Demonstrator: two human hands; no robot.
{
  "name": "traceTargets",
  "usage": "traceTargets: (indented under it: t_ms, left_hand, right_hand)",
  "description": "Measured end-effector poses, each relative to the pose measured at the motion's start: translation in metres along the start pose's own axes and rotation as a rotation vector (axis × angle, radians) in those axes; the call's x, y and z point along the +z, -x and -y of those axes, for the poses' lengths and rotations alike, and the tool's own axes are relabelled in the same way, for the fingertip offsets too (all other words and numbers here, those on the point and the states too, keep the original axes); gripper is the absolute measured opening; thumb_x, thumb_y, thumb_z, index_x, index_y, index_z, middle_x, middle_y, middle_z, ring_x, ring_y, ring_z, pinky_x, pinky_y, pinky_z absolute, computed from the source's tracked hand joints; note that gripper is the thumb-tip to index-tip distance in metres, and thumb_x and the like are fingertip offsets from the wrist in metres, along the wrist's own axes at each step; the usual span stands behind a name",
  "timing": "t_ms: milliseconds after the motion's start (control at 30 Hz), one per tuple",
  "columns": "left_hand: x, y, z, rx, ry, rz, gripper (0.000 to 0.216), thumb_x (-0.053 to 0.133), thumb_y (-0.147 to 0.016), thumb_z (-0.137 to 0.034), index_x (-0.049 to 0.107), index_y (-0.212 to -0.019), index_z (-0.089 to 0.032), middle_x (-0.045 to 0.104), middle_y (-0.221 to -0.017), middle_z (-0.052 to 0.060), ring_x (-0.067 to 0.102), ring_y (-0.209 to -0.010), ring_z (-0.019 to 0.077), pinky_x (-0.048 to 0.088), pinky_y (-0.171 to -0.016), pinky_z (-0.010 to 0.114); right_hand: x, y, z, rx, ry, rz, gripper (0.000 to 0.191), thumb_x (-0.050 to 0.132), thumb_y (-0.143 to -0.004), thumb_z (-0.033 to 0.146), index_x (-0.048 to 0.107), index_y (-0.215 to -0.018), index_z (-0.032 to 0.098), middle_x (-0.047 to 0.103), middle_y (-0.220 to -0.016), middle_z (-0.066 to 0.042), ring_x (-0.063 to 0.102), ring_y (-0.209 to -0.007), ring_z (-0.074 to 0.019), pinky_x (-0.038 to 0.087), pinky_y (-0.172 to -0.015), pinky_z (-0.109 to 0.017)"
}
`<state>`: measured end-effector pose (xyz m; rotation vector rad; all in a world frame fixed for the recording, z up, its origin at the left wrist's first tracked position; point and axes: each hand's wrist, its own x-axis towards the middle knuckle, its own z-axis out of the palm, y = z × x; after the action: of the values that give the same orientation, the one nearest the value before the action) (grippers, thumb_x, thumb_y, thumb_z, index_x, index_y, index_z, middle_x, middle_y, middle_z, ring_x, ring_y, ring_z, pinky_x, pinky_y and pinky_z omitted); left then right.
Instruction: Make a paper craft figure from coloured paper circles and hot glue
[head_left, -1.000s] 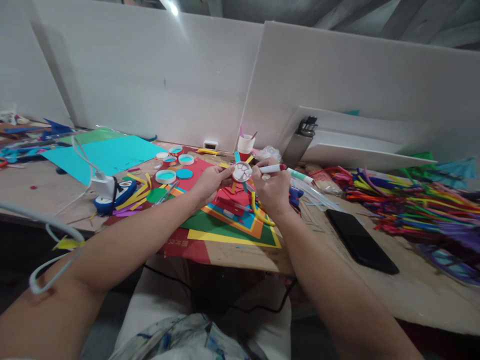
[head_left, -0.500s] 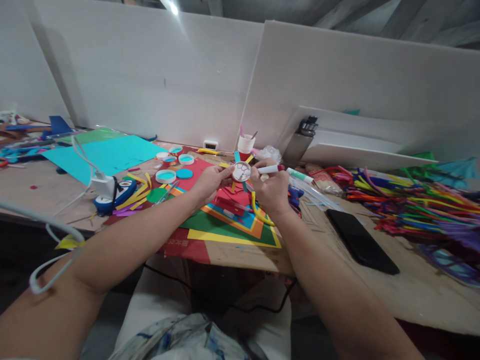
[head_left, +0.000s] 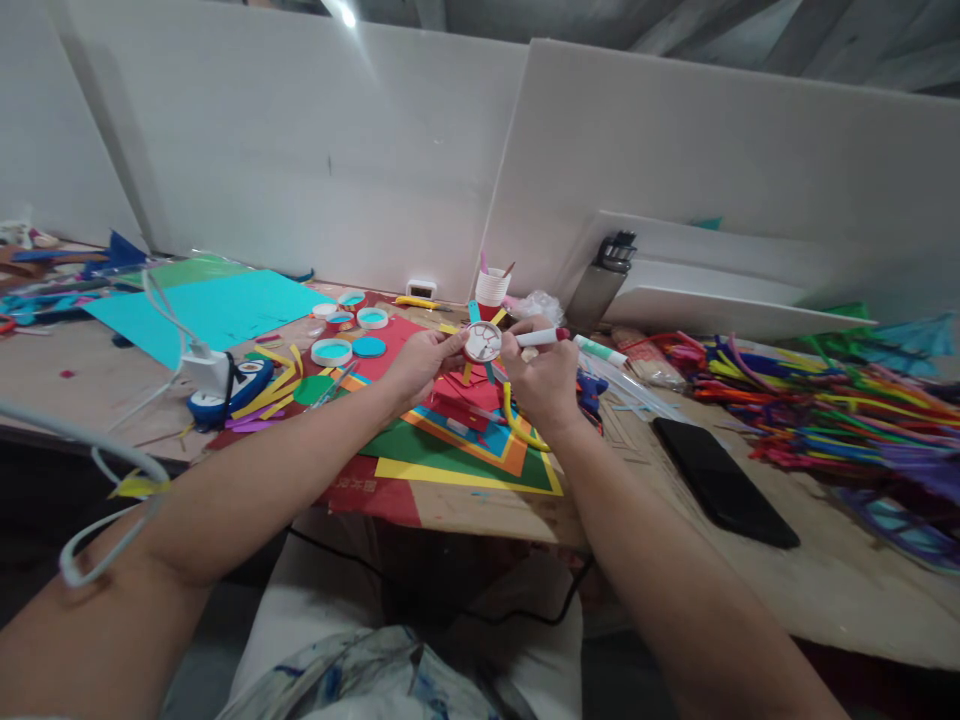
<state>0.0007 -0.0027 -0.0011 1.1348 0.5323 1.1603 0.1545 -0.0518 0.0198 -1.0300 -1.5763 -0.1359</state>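
Note:
A small round white disc (head_left: 482, 342) with dark red lines drawn on it is up above the coloured sheets. Blue-green and yellow strips stick out around its rim. My left hand (head_left: 421, 366) pinches the disc's left edge between thumb and fingers. On the other side, my right hand (head_left: 546, 378) is closed around a white marker (head_left: 537, 338) with a dark red end, which points out to the right. The fingers of this hand lie against the disc's right side; the marker's tip is hidden. Below are stacked red, blue, orange, green and yellow paper sheets (head_left: 469, 475).
Round lids (head_left: 331, 352) with blue insides stand left of the hands, by a large turquoise sheet (head_left: 217, 310). A stack of paper cups (head_left: 493, 288) is behind. To the right lie a green-banded marker (head_left: 600, 350), a black phone (head_left: 724, 482), a grey bottle (head_left: 598, 290) and many pipe cleaners (head_left: 832, 400).
Almost nothing differs. The disc and both hands keep their places, with only a very slight shift of the disc and marker.

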Motion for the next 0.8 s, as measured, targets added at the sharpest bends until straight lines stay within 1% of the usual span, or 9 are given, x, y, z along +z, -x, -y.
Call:
traceTargets:
  t_ms: [233,500,800]
  left_hand:
    - [0.0016,0.0011,-0.0018,-0.008,-0.010,-0.011,0.037,0.079,-0.067,-0.041,0.068,-0.076,-0.007,0.069,-0.074,0.008,0.060,-0.065,0.0101,0.043,-0.062,0.023]
    - [0.0017,0.0007,-0.0016,-0.007,-0.013,-0.015,0.036,0.078,-0.067,-0.041,0.069,-0.078,-0.008,0.070,-0.075,0.009,0.062,-0.069,0.0120,0.045,-0.067,0.024]
    - [0.0021,0.0014,-0.0024,0.000,-0.009,-0.016,0.035,0.079,-0.068,-0.040,0.068,-0.078,-0.008,0.070,-0.074,0.009,0.062,-0.068,0.0121,0.046,-0.068,0.025]
  right_hand:
    - [0.0012,0.0011,-0.0014,0.014,-0.003,-0.001,0.012,0.055,-0.082,0.026,0.055,-0.071,0.021,0.057,-0.061,0.002,0.053,-0.055,-0.0129,0.043,-0.060,-0.027]
    - [0.0019,0.0013,-0.0031,0.013,-0.020,0.017,0.013,0.054,-0.082,0.028,0.055,-0.071,0.020,0.057,-0.062,0.002,0.053,-0.057,-0.0133,0.043,-0.061,-0.028]
    - [0.0003,0.0011,0.0013,0.030,-0.005,0.027,0.011,0.054,-0.080,0.026,0.054,-0.070,0.021,0.057,-0.061,0.002,0.053,-0.056,-0.0133,0.043,-0.061,-0.028]
